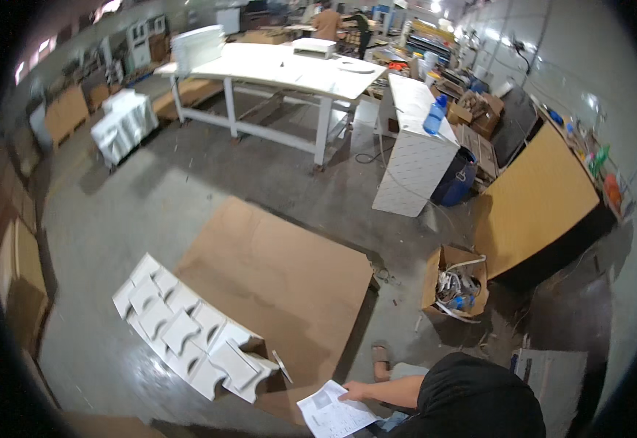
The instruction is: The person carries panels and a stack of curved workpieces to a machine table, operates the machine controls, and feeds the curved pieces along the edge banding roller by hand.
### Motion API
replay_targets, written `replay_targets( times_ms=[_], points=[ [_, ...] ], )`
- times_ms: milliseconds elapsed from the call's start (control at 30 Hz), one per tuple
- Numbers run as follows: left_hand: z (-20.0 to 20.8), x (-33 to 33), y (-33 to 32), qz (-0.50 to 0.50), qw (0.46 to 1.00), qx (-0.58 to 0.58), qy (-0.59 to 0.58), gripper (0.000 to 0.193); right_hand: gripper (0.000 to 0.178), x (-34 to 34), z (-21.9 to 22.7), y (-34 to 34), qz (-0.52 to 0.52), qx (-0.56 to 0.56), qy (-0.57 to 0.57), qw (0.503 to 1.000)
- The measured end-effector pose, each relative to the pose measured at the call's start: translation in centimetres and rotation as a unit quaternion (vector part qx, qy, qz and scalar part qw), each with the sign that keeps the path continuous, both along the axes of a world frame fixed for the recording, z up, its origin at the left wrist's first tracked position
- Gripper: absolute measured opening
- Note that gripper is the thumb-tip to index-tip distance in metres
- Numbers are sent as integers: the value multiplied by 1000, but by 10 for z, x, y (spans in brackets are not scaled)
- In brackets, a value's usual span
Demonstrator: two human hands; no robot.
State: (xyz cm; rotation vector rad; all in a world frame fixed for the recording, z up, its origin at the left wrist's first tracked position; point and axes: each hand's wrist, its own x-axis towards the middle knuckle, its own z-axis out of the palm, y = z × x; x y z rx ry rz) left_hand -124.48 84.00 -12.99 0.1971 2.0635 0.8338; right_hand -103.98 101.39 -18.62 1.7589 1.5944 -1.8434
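My right hand point(355, 391) comes in from the lower right, bare-forearmed below a black sleeve. Its fingers are closed on the edge of a white paper sheet point(333, 412) that bears print and a dark picture. Left of the sheet lies a curved row of white boards point(183, 330) with rounded cutouts, several smaller pieces resting on top. One thin white piece point(283, 366) leans at the row's near right end. Beneath and behind the row is a large brown flat board point(282, 270). My left hand is not visible.
A long white worktable point(275, 67) stands ahead, with a white cabinet point(415, 160) carrying a blue bottle point(435, 115) to its right. A cardboard box point(429, 285) of scraps sits near a yellow-brown panel point(545, 197). Two people work far back. A sandalled foot point(381, 363) shows beside my arm.
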Motion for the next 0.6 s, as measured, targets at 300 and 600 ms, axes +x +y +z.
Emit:
replay_targets(
  times_ms=[300, 600],
  points=[
    [49, 158, 169, -384, 910, 113, 109, 58, 45, 150, 77, 76, -186, 117, -59, 974],
    [130, 376, 344, -237, 797, 38, -555, 57, 37, 359, 186, 137, -659, 105, 229, 709]
  ],
)
